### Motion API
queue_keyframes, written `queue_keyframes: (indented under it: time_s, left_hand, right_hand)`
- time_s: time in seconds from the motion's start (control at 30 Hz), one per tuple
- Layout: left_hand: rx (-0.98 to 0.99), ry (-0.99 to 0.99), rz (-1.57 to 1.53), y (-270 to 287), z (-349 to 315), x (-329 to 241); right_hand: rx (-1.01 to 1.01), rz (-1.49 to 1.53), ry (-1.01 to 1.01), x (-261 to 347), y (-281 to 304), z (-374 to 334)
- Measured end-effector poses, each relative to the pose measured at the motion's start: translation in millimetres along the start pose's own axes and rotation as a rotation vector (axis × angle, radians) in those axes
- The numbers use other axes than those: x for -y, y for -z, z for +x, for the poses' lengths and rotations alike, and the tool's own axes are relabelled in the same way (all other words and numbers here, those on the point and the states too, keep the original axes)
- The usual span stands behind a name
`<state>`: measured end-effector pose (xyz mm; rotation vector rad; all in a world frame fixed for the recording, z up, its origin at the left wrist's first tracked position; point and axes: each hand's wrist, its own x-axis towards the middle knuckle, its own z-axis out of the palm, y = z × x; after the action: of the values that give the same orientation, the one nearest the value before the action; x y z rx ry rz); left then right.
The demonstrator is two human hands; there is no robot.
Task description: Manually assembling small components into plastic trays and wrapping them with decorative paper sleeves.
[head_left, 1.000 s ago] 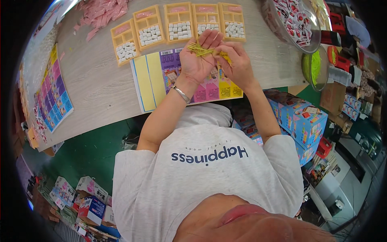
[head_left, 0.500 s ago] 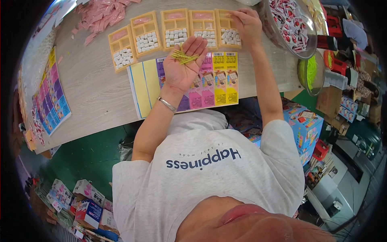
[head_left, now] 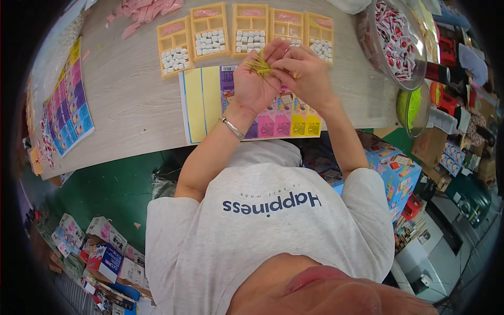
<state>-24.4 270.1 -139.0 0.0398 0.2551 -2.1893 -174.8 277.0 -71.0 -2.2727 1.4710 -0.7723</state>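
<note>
My left hand (head_left: 251, 86) is palm up with a loose bunch of thin yellow-green sticks (head_left: 258, 65) lying across its fingers. Thumb and fingertips of my right hand (head_left: 311, 76) are pinched together at the right side of that bunch, with a bit of yellow-green showing there. Just beyond both hands runs a row of several cream compartment trays (head_left: 209, 24). Small white pieces (head_left: 209, 42) fill each tray's near section, and a flat pink packet (head_left: 206, 13) lies in the far one. My hands partly cover the trays on the right. Printed colourful sheets (head_left: 210, 105) lie beneath my wrists.
Pink packets (head_left: 144, 9) are heaped at the far left. A clear bowl of red-and-white sachets (head_left: 391, 42) stands at the right, beside a smaller bowl with bright green contents (head_left: 415, 107). Another printed sheet (head_left: 68, 110) lies at the left. Printed cartons (head_left: 391, 168) are below the table edge.
My right hand has come back from the rightmost tray to the sticks in my left palm. That tray now shows a pink packet in its far section. The whole view has shifted slightly.
</note>
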Motion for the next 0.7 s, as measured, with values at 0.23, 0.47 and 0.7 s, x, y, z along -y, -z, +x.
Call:
queue_keyframes:
  time_s: [0.23,0.47,0.7]
  left_hand:
    - [0.11,-0.027,-0.09,10.3,-6.7,-12.9]
    - [-0.091,-0.106,0.035,-14.8,-11.1,-17.4]
    - [0.072,-0.099,-0.003,-8.6,-21.2,-33.2]
  right_hand:
    - [-0.044,0.17,-0.035,0.5,-4.9,3.2]
    - [-0.291,-0.339,0.023,-80.7,-16.1,65.1]
    - [0.045,0.239,-0.002,5.2,-7.1,44.8]
